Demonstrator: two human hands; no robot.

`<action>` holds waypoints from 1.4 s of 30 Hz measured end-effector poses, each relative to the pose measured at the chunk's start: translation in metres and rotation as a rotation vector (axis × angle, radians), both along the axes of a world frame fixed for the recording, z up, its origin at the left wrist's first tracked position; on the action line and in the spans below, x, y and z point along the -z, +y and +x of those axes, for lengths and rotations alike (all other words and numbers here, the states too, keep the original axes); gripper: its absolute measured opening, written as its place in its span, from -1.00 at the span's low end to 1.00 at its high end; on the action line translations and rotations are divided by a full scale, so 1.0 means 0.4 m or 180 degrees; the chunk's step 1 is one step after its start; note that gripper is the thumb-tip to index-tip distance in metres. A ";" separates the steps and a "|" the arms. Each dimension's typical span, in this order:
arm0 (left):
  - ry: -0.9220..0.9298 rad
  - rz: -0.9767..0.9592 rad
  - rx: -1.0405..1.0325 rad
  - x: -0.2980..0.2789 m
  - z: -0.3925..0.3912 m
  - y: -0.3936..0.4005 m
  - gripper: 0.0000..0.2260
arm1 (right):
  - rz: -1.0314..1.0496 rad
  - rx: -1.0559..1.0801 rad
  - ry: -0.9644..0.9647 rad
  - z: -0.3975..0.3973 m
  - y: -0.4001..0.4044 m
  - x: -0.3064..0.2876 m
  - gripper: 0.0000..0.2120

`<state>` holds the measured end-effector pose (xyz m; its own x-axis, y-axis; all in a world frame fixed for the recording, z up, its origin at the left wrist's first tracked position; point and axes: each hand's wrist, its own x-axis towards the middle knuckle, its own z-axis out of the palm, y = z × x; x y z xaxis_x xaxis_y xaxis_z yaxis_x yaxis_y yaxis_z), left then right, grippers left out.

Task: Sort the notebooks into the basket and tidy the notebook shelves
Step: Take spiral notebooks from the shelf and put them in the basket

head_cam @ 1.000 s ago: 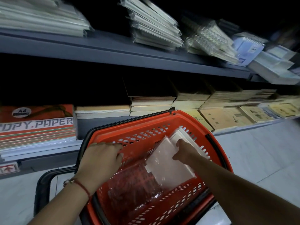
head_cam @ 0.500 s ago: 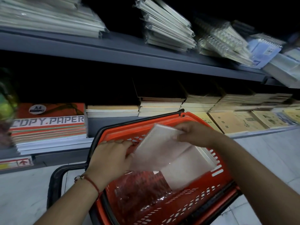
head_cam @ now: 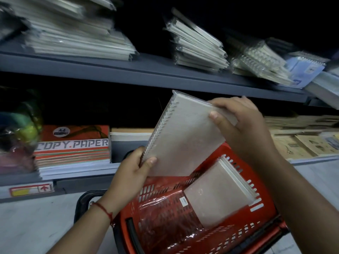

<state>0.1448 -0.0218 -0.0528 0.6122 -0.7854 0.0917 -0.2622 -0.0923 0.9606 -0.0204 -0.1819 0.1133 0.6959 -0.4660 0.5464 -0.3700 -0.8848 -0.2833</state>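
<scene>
Head view: notebook (head_cam: 183,136) tilted, spiral edge left.

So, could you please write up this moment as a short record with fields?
Held item: plastic-wrapped spiral notebook, tilted, above the basket
Left hand: grips its lower corner at the spiral edge
Right hand: grips its upper right end
Basket: red plastic, on the floor below the shelves
Basket contents: pale wrapped notebooks against the right wall, a clear-wrapped pack beside them
Upper shelf: stacks of wrapped notebooks
Lower shelf, left: copy paper reams
</scene>
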 end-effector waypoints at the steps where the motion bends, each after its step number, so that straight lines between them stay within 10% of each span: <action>1: 0.0117 -0.0142 -0.0050 -0.007 0.000 0.005 -0.85 | -0.0036 0.0108 -0.0166 -0.001 -0.002 0.003 -0.75; 7: 0.0686 -0.0973 -0.0275 -0.106 0.039 0.051 -0.74 | 0.2116 0.0609 -0.0565 0.040 0.016 0.077 -0.30; 11: 0.0819 -0.1362 -0.0582 -0.203 0.075 0.095 -0.72 | 0.3554 -0.0287 -0.0056 0.097 0.081 0.133 -0.58; 17: 0.0654 -0.1560 -0.0854 -0.343 0.106 0.171 -0.79 | 0.4029 -0.0705 -0.1365 0.186 0.140 0.067 -0.82; 20: 0.0541 -0.1711 -0.0942 -0.428 0.116 0.210 -0.82 | 0.4266 -0.1056 -0.1672 0.225 0.173 0.001 -0.26; 26: 0.0391 -0.1620 -0.1052 -0.539 0.175 0.270 -0.82 | 0.4837 -0.1372 -0.1648 0.313 0.239 -0.118 -0.84; 33: 0.0368 -0.1661 -0.0905 -0.633 0.271 0.298 -0.35 | 0.5427 -0.0910 -0.1823 0.450 0.228 -0.259 -0.91; 38: -0.0254 -0.1513 -0.1126 -0.686 0.348 0.270 -0.57 | 0.5298 -0.1044 -0.1644 0.520 0.206 -0.362 -0.91; 42: -0.0770 -0.1189 -0.1399 -0.726 0.413 0.235 -0.68 | 0.4340 -0.1231 -0.1081 0.574 0.168 -0.378 -0.37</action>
